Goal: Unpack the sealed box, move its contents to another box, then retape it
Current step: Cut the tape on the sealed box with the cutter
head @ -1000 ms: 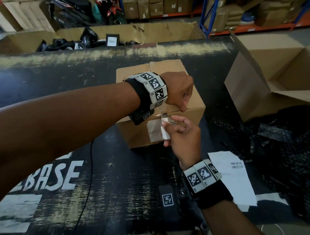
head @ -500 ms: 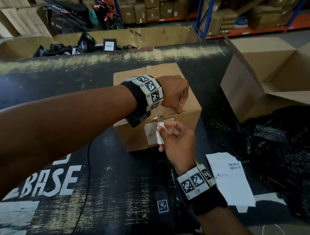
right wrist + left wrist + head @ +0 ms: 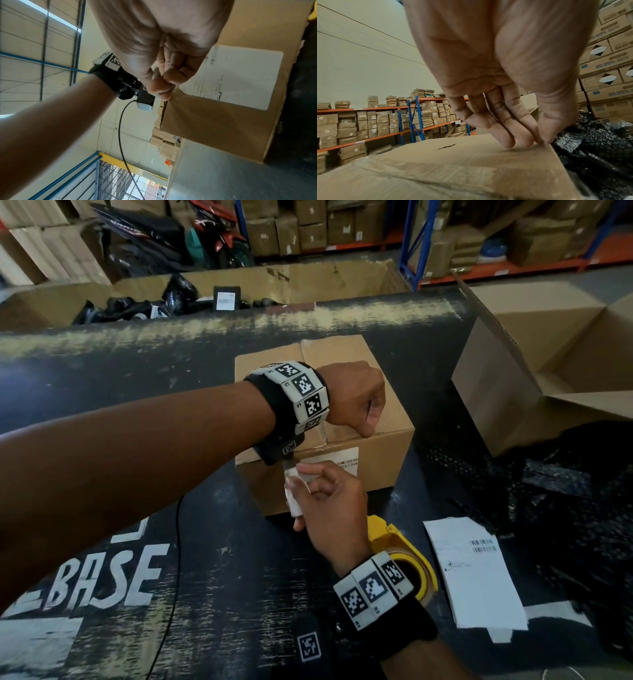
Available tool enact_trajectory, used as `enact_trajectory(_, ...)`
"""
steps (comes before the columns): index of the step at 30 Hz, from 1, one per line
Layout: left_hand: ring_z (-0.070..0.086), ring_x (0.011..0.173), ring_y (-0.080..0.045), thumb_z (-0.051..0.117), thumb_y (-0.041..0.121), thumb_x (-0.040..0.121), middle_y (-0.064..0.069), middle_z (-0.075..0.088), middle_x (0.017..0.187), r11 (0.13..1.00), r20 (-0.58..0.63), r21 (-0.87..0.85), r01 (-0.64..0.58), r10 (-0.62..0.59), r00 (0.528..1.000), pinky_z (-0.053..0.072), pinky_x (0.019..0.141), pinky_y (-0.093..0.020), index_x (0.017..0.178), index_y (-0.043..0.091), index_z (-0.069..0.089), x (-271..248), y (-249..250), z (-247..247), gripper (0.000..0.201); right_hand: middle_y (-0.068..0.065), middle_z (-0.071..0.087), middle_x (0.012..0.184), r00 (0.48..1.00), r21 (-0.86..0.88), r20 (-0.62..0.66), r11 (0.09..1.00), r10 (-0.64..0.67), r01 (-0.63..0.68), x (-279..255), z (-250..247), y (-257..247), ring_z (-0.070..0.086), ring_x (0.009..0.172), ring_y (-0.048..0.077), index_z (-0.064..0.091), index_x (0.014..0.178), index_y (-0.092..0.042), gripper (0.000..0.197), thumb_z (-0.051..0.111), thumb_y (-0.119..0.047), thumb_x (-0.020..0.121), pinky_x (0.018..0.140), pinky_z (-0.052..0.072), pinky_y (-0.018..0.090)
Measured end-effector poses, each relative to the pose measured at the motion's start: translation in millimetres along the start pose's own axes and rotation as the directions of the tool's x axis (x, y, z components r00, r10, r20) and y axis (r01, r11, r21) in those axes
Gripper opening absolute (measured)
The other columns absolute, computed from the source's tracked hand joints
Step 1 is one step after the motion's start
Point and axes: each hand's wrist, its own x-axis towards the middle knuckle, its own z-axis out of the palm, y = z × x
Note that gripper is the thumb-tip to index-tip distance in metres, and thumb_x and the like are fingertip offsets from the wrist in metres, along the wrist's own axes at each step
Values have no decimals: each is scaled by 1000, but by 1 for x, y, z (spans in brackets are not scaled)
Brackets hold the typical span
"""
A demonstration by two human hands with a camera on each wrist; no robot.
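The sealed cardboard box (image 3: 383, 453) sits mid-table with a white label on its front. My left hand (image 3: 359, 405) reaches over it, and its straight fingertips (image 3: 510, 136) press on the box top (image 3: 453, 169) near the front right edge. My right hand (image 3: 329, 491) is in front of the box and pinches a peeled strip of clear tape (image 3: 293, 494) between thumb and forefinger. In the right wrist view the curled fingers (image 3: 164, 81) hold the tape against the box front (image 3: 214, 128), beside the label (image 3: 240, 75).
An open empty carton (image 3: 513, 364) lies on its side at the right. A yellow tape dispenser (image 3: 394, 539) lies under my right wrist, with a printed sheet (image 3: 472, 570) beside it. Black bubble wrap (image 3: 565, 491) covers the right side. A large carton (image 3: 308, 278) of black packets stands behind the table.
My right hand has pulled the tape strip left and down along the box front. The left hand stays pressed on the box top. The yellow dispenser has come into view.
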Motion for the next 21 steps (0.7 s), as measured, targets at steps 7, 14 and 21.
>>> enact_trajectory(7,60,68,-2,75,34,80,13,69,74,999,-64,-34,40,-42,997,58,76,-38,84,24,73,-25,-7,-1,10,3,69,63,995,-47,-90,998,-53,48,5,-27,-2,60,40,19,71,101,-16,11,74,-17,90,42,49,31)
enact_trajectory(14,59,96,-10,80,60,72,12,62,104,974,-143,-111,199,-213,966,54,87,-42,108,34,67,-95,-44,35,47,2,73,69,996,-154,-85,988,-41,28,7,-65,-9,63,47,18,73,104,-17,13,73,-17,91,46,56,41)
enact_trajectory(21,57,115,-2,71,57,85,22,60,125,938,-251,-258,229,-294,922,53,97,-43,116,51,68,-130,-49,66,32,4,72,76,981,-523,164,834,-105,176,15,-112,-39,70,74,22,68,82,-17,14,68,-25,93,69,58,45)
